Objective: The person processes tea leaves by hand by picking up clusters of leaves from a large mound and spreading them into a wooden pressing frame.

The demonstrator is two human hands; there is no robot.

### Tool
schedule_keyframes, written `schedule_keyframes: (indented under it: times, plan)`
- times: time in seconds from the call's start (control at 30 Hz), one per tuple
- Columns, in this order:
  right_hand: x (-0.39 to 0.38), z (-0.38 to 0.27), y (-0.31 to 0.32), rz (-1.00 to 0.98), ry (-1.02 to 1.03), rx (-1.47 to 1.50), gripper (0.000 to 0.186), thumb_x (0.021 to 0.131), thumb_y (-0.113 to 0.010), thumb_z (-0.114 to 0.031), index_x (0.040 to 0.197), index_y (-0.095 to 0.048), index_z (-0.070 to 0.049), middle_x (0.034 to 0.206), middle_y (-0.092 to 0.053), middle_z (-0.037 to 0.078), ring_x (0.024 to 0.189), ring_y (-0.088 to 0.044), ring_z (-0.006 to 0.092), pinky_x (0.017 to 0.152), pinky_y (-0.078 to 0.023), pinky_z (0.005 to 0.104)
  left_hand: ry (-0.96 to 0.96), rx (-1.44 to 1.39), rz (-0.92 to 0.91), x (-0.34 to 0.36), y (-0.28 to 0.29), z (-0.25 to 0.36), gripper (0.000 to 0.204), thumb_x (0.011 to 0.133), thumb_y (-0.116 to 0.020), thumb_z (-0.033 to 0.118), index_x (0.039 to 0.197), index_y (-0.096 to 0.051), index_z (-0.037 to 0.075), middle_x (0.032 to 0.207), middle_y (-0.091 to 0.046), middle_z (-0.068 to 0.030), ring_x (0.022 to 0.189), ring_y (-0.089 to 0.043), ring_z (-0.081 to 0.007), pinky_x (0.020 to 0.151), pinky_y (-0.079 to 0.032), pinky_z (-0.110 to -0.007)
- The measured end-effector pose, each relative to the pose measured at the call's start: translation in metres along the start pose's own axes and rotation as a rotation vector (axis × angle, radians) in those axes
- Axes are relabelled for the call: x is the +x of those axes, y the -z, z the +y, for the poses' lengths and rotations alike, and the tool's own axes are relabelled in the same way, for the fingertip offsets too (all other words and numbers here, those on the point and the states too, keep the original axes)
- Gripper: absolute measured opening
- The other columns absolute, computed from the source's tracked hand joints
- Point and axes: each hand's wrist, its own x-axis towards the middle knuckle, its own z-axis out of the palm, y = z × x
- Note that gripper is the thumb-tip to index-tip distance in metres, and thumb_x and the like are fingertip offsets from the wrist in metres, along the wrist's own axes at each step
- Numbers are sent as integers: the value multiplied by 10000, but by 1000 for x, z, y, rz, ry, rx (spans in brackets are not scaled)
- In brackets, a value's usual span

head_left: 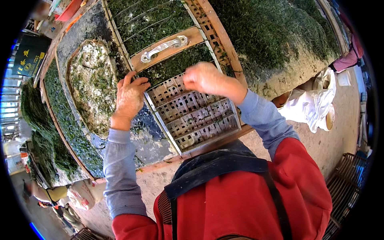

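A long, narrow wooden frame lies in front of me, with woven bamboo strips showing at its near end. Dark green leaf bits cover its farther part. Across it sits a wooden crosspiece with a metal handle. My left hand rests at the frame's left side beside the crosspiece, fingers spread and touching the edge. Above the woven strips, my right hand is curled closed and slightly blurred. Whatever its fingers hold, if anything, is hidden.
A mound of green leaf lies to the right. On the left are a leaf-dusted, raised-rim hollow and more leaf. A white sack lies lower right. A dark green box and red basin stand far left.
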Motion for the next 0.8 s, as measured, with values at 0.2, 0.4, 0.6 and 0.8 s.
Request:
schedule_keyframes:
  times: [0.2,0.4,0.6,0.8]
  plan:
    - [32,19,12,162,-290,15,142,852,-609,-171,939,-633,-62,782,-633,83,658,-613,160,624,-545,311,28,104,42,26,2,10,62,664,-653,99,721,-661,121,834,-618,24,994,-500,-269,821,-403,-391]
    - [7,4,3,332,-198,58,350,802,-624,-129,1131,-553,-34,1000,-551,154,899,-571,289,817,-502,361,-5,200,321,32,-8,35,179,650,-672,83,825,-634,83,945,-584,-39,1096,-474,-252,917,-359,-418]
    - [-123,65,10,760,-580,-162,271,784,-654,-162,1043,-594,-106,1037,-588,119,837,-623,238,682,-564,317,227,187,244,23,-30,21,111,700,-657,123,807,-684,127,1009,-623,-6,1168,-444,-237,1022,-276,-440]
    - [-172,123,-16,280,-930,-163,583,760,-717,-267,1260,-471,-99,1193,-465,175,900,-593,352,712,-500,457,345,-197,318,12,-28,12,278,715,-582,0,975,-653,68,1083,-610,-81,1046,-549,-280,1041,-303,-418]
